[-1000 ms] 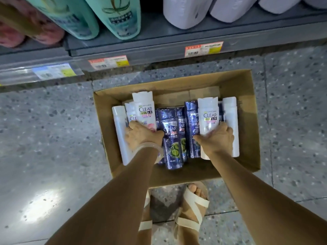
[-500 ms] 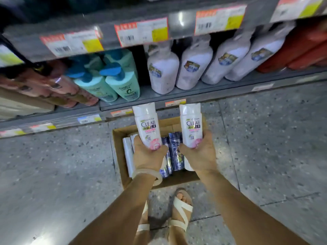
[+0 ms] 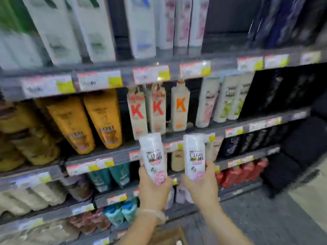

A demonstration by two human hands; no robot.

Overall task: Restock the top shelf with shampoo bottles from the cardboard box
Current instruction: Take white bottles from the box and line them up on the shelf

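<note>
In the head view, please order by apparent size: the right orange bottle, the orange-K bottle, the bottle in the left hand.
1. right orange bottle
2. orange-K bottle and bottle in the left hand: alike; the held one is nearer, so unsure.

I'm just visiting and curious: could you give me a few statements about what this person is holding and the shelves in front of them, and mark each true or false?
1. Each hand holds a white bottle. True: the left hand grips the left bottle, the right hand the right bottle.
2. Both bottles are upside down. False: they stand upright, labels readable.
3. The orange bottles stand left of the K bottles. True.
4. The bottles already rest on a shelf. False: both are held in the air.
</note>
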